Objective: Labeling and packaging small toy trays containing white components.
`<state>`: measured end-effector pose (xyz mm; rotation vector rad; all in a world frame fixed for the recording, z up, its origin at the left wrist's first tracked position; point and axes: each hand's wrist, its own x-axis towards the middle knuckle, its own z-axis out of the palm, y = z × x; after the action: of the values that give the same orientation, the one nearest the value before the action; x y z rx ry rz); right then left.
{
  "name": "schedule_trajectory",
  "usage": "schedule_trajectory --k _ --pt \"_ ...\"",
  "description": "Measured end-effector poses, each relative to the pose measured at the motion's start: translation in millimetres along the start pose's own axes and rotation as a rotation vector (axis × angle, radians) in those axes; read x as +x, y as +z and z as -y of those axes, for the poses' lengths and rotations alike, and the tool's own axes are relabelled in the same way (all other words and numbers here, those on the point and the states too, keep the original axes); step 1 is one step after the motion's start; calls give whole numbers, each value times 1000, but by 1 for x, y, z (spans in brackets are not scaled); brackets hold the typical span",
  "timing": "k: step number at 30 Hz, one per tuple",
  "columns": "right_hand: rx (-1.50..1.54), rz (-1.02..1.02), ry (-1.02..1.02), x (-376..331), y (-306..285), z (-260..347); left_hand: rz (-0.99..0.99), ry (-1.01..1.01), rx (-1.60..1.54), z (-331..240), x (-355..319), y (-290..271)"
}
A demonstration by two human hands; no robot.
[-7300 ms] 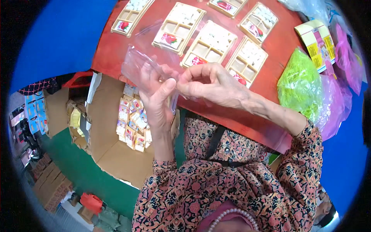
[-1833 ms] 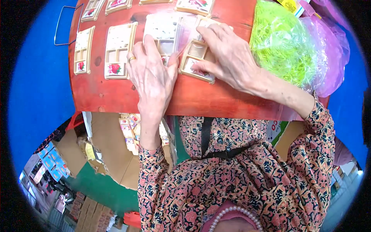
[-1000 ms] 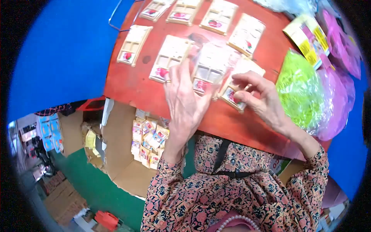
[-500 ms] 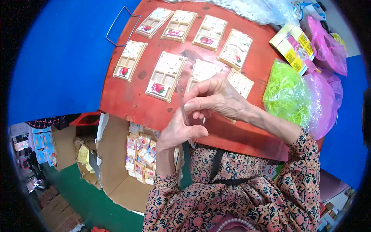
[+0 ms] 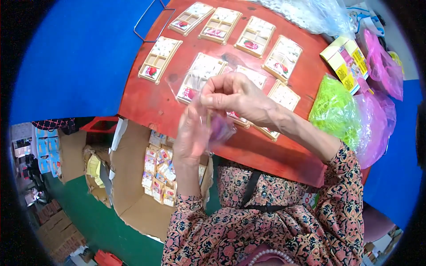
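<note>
My right hand (image 5: 237,97) is closed in a pinch on a piece of thin clear plastic (image 5: 205,108). My left hand (image 5: 188,137) is beside it, upright and smeared by motion, so its grip does not show. A blurred purple patch (image 5: 221,127) shows by the plastic, right of my left hand; its kind is unclear. Behind my hands, beige compartment trays lie on the red table (image 5: 146,108). The nearest tray (image 5: 206,66) is partly covered by the plastic and my fingers. Each tray holds white pieces, and most show a strawberry-printed card (image 5: 151,71).
A bag of green shreds (image 5: 333,111), pink plastic bags (image 5: 384,66) and a yellow carton (image 5: 345,62) sit at the right. White pieces in clear plastic (image 5: 297,15) lie at the far edge. Below left, a cardboard box (image 5: 137,195) holds several small packs.
Both hands have shifted slightly left, and my left hand has risen and turned beside the right. The purple patch has come into sight. The whole view has moved a little.
</note>
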<state>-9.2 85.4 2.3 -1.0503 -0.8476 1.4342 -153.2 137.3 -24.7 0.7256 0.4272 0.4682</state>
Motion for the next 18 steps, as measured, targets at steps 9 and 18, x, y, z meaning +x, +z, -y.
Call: schedule_trajectory --k 9,18 --pt "-46 -148 -23 48 16 -3 -378 293 573 -46 17 -24" --pt "-219 -592 140 164 17 -19 -576 353 1512 -129 108 -101"
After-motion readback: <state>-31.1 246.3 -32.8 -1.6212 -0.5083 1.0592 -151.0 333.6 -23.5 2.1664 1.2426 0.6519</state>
